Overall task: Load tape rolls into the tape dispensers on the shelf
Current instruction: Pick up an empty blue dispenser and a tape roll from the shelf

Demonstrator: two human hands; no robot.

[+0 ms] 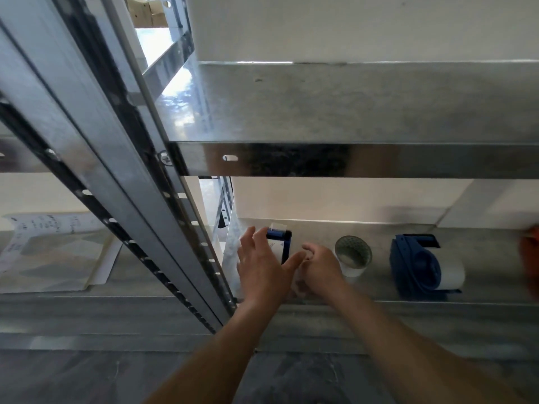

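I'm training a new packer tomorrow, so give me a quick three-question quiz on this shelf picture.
1. True or false: the loose tape roll sits between the left dispenser and the right dispenser.
2. The right dispenser carries: A) a white roll, B) no roll, C) a brown roll.
3. Short answer: which hand shows spread fingers at the left dispenser?

Key: 1 true; 2 A; 3 the left hand.

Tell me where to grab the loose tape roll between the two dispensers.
Probably the tape roll by its upper rim, thumb inside the open core, fingers outside, reaching in from the front: it stands on end, core up, with the right hand beside it.
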